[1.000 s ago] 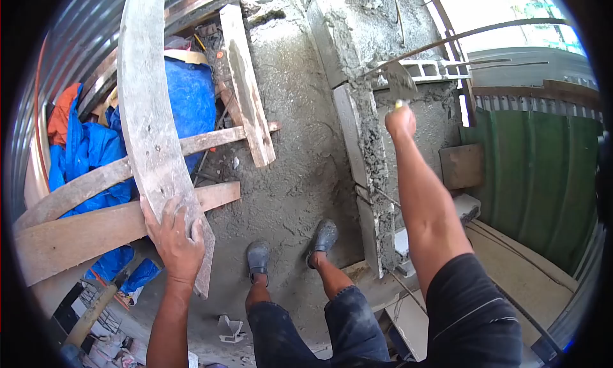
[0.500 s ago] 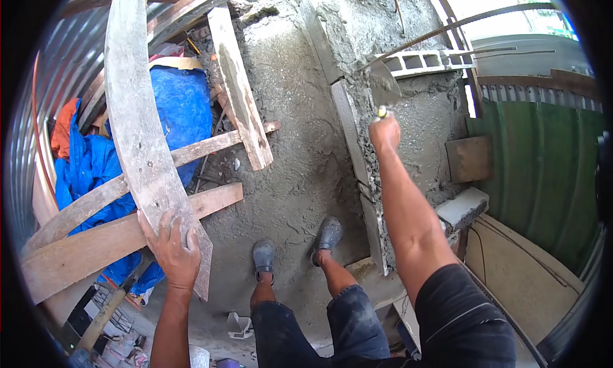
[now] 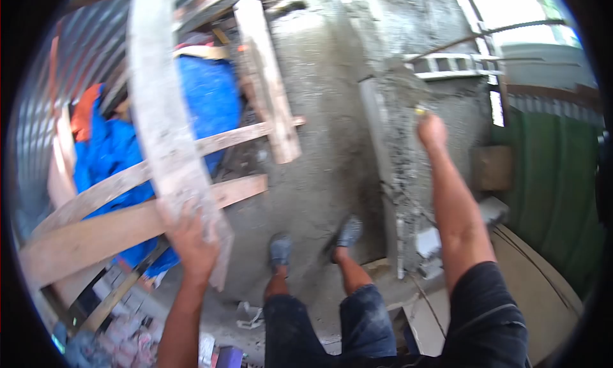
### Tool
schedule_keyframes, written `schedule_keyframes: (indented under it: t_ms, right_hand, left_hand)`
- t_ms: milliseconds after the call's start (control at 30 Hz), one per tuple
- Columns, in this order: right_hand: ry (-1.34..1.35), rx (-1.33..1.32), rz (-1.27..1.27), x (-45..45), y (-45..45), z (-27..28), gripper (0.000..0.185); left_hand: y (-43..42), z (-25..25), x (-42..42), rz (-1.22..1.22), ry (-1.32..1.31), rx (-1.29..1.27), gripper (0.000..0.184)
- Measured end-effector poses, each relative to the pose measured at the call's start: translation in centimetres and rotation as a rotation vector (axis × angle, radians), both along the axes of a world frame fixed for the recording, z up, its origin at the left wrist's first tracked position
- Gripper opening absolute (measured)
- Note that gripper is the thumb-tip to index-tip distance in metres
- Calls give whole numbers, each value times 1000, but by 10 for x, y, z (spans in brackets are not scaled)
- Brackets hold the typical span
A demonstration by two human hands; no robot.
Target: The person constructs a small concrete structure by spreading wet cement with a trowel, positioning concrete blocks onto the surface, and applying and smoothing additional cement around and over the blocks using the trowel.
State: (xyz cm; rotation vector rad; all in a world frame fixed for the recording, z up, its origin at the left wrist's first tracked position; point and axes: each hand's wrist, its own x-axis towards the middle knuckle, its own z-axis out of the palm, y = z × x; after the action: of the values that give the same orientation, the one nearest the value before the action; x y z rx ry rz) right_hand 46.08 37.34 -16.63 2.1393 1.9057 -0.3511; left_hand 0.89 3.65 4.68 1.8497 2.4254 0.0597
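Trowel [image 3: 415,88] blurs into mortar [image 3: 403,135], its handle [image 3: 421,111] mostly hidden in the closed fingers [image 3: 426,127] of the right hand [image 3: 433,133].

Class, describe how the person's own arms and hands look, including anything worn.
The left hand and right hand are gloveless. On the right arm, a dark sleeve with a thin pale line ends just above the elbow. The left forearm is uncovered; any sleeve is out of view.

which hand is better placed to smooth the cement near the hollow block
Right, I'd judge: the right hand grips the trowel close to the hollow block, while the left hand rests across on the long board.
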Motion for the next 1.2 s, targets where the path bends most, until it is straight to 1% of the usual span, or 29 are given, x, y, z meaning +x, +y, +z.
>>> schedule_keyframes:
  t_ms: [33, 67, 100, 133, 167, 200, 267, 333, 400, 433, 467, 500, 567, 600, 667, 700, 733, 800, 867, 900, 933, 967, 1000, 1033, 1067, 1100, 1133, 1167, 1200]
  right_hand:
    - [0, -31, -28, 9, 6, -18, 32]
    - [56, 30, -18, 18, 5, -32, 32]
    - [100, -11, -33, 25, 6, -48, 32]
    - [217, 81, -76, 20, -8, -47, 32]
    - [292, 90, -144, 17, -21, -50, 32]
    - [374, 135, -92, 2, -43, -45, 36]
    - [622, 163, -296, -22, -99, -29, 42]
    - [787, 77, -539, -30, -155, -18, 41]
    - [1070, -96, -879, -70, -213, 49, 34]
    - [1106, -112, -880, -69, -247, 45, 27]
    - [1149, -165, -880, -70, -277, 59, 31]
    - [1002, -165, -688, -44, -317, 26, 36]
    - [872, -87, -310, -39, -366, 77, 32]
    - [869, -153, -332, -23, -399, 75, 30]
    - [861, -140, -264, 4, -459, 89, 28]
    - [818, -146, -252, 9, -477, 119, 27]
    - [770, -154, -244, 11, -495, 156, 26]
    - [744, -147, -277, 24, -524, 177, 27]
    - [689, -113, -339, 30, -561, 205, 27]
    - [662, -100, -375, 37, -583, 215, 26]
    - [612, -89, -421, 52, -611, 227, 27]
    - [598, -74, -449, 56, -629, 238, 29]
    - [598, -103, -539, 57, -644, 247, 30]
    - [641, -118, -579, 47, -646, 271, 30]
    - [605, -135, -621, 39, -649, 283, 31]
    - [623, -163, -674, 23, -641, 305, 29]
    - [565, -135, -636, 42, -666, 280, 29]
    - [549, -131, -572, 45, -678, 245, 28]
    - [596, -156, -579, 37, -678, 241, 31]
  left_hand:
    - [0, 1, 0, 13, -8, -27, 36]
    - [-1, 3, -1, 7, -32, -21, 36]
    - [-9, -4, -3, 45, -10, -14, 36]
    - [-10, -5, -5, 48, -14, -32, 36]
    - [-7, -1, -5, 37, -7, -37, 35]
    - [-5, 9, -3, 43, 11, -59, 34]
    - [-1, 18, 0, 48, 20, -54, 33]
    - [-3, 8, 2, 36, 24, -23, 34]
    - [-8, 5, 1, 37, 23, -32, 32]
    - [-10, 6, 0, 27, 43, -16, 32]
    - [-11, 6, 0, 32, 27, -6, 32]
    - [-12, 6, 0, 34, 6, 8, 31]
    - [-16, 7, 0, 20, 3, 38, 31]
    - [-18, 9, 1, 27, -7, 41, 35]
    - [-23, 6, -4, 28, -28, 49, 39]
    - [-24, 11, -3, 8, -34, 74, 39]
    - [-26, 18, 0, 20, -54, 37, 41]
    - [-28, 22, -1, 26, -78, -4, 42]
    - [-33, 23, -4, 35, -95, -21, 59]
    - [-43, -1, -13, -1, -134, 189, 77]
    - [-51, -10, -17, -1, -211, 262, 88]
    - [-61, -9, -10, 66, -196, 260, 88]
    - [-77, -19, -9, 77, -186, 241, 90]
    - [-88, -25, -3, 148, -245, 279, 91]
    - [-94, -26, -2, 171, -268, 324, 92]
    - [-97, -18, 1, 216, -284, 293, 93]
    - [-102, -33, 0, 235, -349, 337, 94]
    - [-98, -28, -3, 302, -410, 256, 95]
    - [-94, -35, -10, 304, -324, 287, 96]
